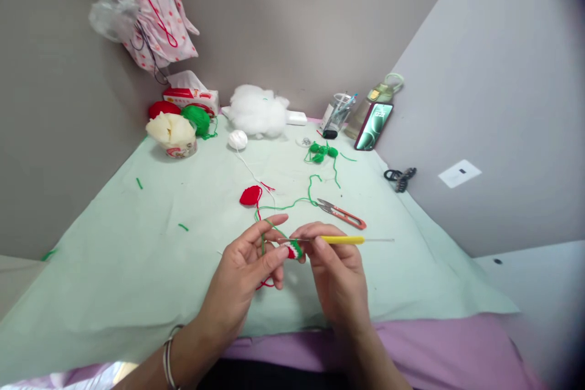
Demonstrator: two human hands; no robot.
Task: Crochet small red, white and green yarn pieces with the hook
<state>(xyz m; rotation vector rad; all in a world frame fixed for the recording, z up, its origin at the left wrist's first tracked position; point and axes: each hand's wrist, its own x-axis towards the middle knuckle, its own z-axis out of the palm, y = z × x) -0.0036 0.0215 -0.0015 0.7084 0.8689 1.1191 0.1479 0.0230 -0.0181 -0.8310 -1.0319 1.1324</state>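
Right hand (340,271) has its grip closed pen-style on a yellow-handled crochet hook (342,240), pinching near the front of the handle, while the left hand (240,274) has a thumb-and-finger pinch on a small red, white and green crochet piece (293,250). That piece sits right between the two hands, to the left of the right grip, with the left thumb touching one edge and the right fingertips at the other side, maybe touching it, can't really tell. The hook's long axis runs pretty much side to side: thin metal front end along the green top edge of the piece and pointing at the left hand, thin back end sticking out to the right. Green yarn (263,245) goes over the left index finger, and more green strand trails across the cloth-covered desk (137,256). Just past the hands there's a small red yarn bundle (250,195), plus orange-handled thread snips (343,214) off to the right. Further out you've got a white yarn ball (237,140), some green crochet bits (319,158) and, at the back, a fluffy heap of white stuffing (258,111), with a tissue box (187,97) and green yarn ball (196,119) over on the left and a phone (373,127) propped in front of a bottle (384,92) on the right
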